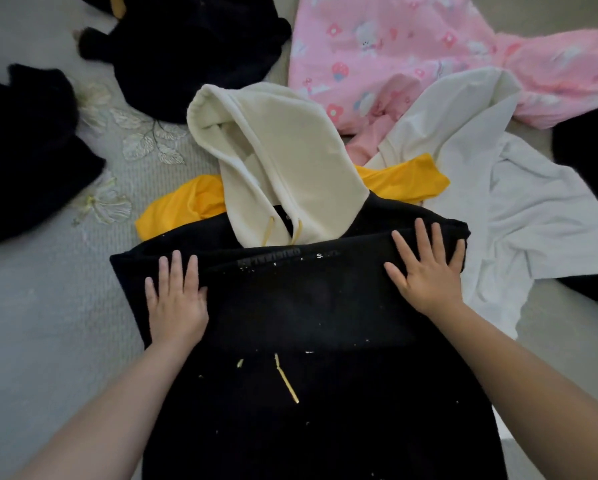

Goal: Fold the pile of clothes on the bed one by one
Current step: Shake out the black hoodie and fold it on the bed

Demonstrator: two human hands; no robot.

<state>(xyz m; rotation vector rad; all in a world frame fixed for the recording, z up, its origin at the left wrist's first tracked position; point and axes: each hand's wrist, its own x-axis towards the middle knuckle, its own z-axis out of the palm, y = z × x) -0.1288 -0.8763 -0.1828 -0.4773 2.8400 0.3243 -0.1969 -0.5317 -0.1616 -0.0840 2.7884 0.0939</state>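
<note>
Two hands: both down flat on the black hoodie (311, 306), palms pressing, nothing gripped.
Left hand (176, 299): fingers straight and close together, pointing up the bed, resting near the garment's left edge.
Right hand (425, 271): fingers fanned wide, spread across the folded band near the right edge.
Black hoodie: laid out in the middle of the bed (41, 323), a fold of dark fabric running across between the hands, pale lint specks all over it, yellow drawstring tips showing lower down.
Cream hood (283, 161): standing open at the top of the hoodie, lying back over the clothes behind, yellow cords hanging at its throat.
Yellow garment (179, 206): tucked under the hood, peeking out on both sides.
White shirt (519, 202): rumpled, just right of the hoodie, its edge touching.
Pink printed garment (411, 46): spread at the top right.
Dark clothes (193, 46): heaped at the top left, another dark heap (24, 150) at the far left edge.
</note>
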